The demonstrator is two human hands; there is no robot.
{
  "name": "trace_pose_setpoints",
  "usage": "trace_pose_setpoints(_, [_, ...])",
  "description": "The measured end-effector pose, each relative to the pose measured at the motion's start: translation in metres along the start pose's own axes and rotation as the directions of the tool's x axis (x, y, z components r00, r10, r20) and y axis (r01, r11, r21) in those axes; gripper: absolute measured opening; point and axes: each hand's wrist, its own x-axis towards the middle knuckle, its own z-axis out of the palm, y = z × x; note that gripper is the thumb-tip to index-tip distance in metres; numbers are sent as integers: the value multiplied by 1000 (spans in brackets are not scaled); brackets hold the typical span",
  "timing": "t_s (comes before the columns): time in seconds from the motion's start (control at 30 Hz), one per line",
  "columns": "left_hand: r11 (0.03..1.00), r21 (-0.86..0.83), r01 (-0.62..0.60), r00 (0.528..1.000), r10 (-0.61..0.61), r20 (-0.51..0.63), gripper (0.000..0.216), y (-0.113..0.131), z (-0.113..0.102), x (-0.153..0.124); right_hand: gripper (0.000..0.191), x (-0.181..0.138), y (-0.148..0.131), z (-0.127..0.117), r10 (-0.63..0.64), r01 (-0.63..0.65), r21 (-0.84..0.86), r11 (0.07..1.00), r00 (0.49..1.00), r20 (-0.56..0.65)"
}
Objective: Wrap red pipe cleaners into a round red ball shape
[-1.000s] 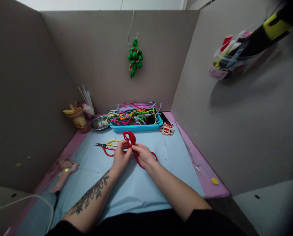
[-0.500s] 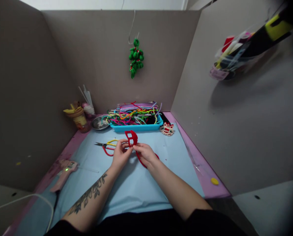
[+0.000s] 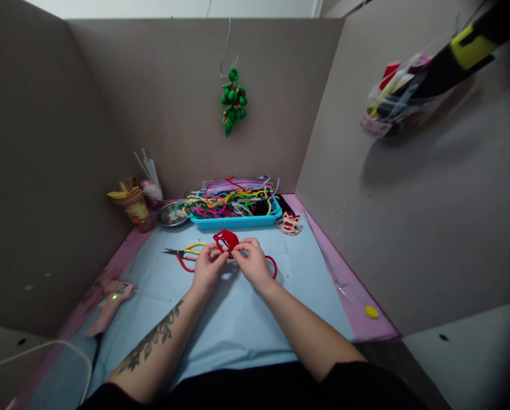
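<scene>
A red pipe-cleaner shape (image 3: 227, 240), bent into a framework with openings, is held up between my two hands above the blue sheet. My left hand (image 3: 207, 266) pinches its lower left edge with thumb and fingers. At its lower right, my right hand (image 3: 253, 266) is also closed on the red pipe cleaner, the fingertips of both hands nearly meeting. A red strand (image 3: 274, 266) curves out past my right wrist. Scissors (image 3: 178, 253) with yellow and red handles lie just left of my left hand, their handles partly hidden by it.
A blue tray (image 3: 237, 222) of colourful pipe cleaners stands at the back, beside a metal dish (image 3: 172, 215) and cups (image 3: 135, 209). A pink glue gun (image 3: 111, 307) lies left. A cream-and-red ornament (image 3: 289, 224) sits right. A green ornament (image 3: 233, 102) hangs on the back panel.
The red shape has turned and tilted in my hands. My right hand has risen slightly and its fingers regripped; the red strand that hung beneath it now shows only at its right.
</scene>
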Motion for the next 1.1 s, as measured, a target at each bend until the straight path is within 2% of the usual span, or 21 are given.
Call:
trace_pose_setpoints(0.2, [997,38,-63,998,64,-16,35,-1,-1,0,10,-4,3,5,30,-30,-28,999,999,-11])
trace_pose_setpoints(0.4, [999,13,-43,999,43,-8,33,-2,1,-1,11,-9,-2,4,-158,142,-258,956,986,-44])
trace_pose_setpoints(0.7, [999,-2,-45,999,45,3,31,-6,0,-1,14,-10,-6,3,-272,250,-390,886,962,-3])
trace_pose_setpoints(0.87, [999,-3,-39,999,39,-29,31,-2,5,-3,11,-8,-4,7,-242,212,-362,908,970,-39])
trace_pose_setpoints(1.0, [993,-115,41,998,-45,-33,33,-1,2,0,10,-7,-3,5,-195,172,-284,943,979,-54])
trace_pose_setpoints(1.1, [976,-205,80,997,-79,17,36,-2,-1,2,11,-7,-2,5,-191,176,-235,956,981,-42])
